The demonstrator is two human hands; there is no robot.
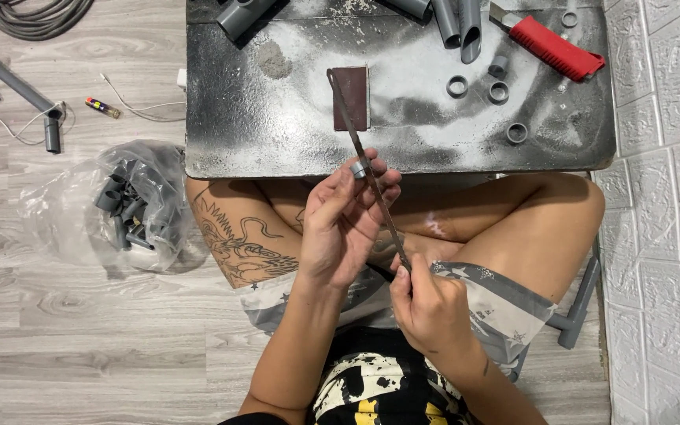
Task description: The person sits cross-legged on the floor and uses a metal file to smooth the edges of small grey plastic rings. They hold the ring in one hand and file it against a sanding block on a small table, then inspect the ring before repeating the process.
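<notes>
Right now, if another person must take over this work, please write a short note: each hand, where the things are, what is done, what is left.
Left hand: holds a small grey pipe ring at the fingertips.
Right hand: grips the handle end of a long thin file, whose shaft passes the ring.
On the dusty table: four loose rings, brown sandpaper, red-handled tool, grey pipes.
Bag of grey fittings on the floor.
Done: pieces cut into rings. Left: the filing cannot be judged finished.

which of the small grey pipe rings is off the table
The ring pinched in the left hand, threaded on the file. The other rings lie on the table.
</notes>
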